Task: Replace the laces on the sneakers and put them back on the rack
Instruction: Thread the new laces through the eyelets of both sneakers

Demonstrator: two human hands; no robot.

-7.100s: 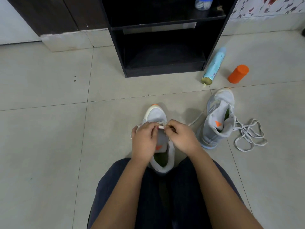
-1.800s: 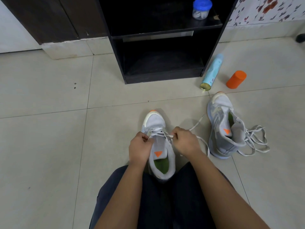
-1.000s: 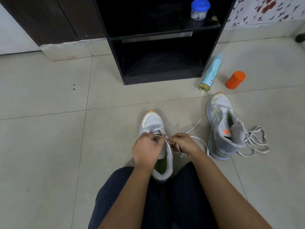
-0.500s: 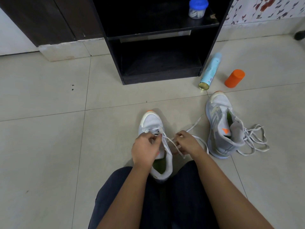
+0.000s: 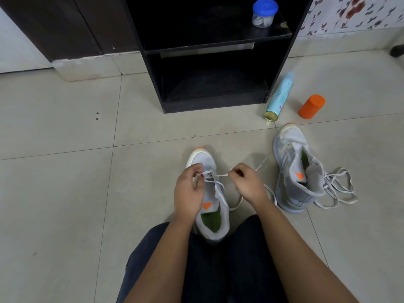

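Note:
A grey sneaker (image 5: pixel 208 206) with an orange tongue tab and green insole stands on the floor between my knees, toe pointing away. A white lace (image 5: pixel 219 174) runs across its lower eyelets. My left hand (image 5: pixel 189 191) pinches the lace at the shoe's left side. My right hand (image 5: pixel 246 182) is closed on the lace to the right of the shoe, pulling it taut; the free end (image 5: pixel 261 164) trails away over the tile. The second grey sneaker (image 5: pixel 294 171) stands to the right with a loose white lace (image 5: pixel 336 189) heaped beside it.
A black rack (image 5: pixel 209 53) stands straight ahead with an open bottom shelf; a blue-lidded jar (image 5: pixel 264 13) sits on its upper shelf. A light blue spray can (image 5: pixel 277 97) lies at the rack's right foot, beside an orange cap (image 5: pixel 311 106). Pale tiled floor all around.
My right hand has moved up and out to the right, drawing the lace taut across the shoe. My left hand has shifted toward the toe, uncovering the orange tongue tab.

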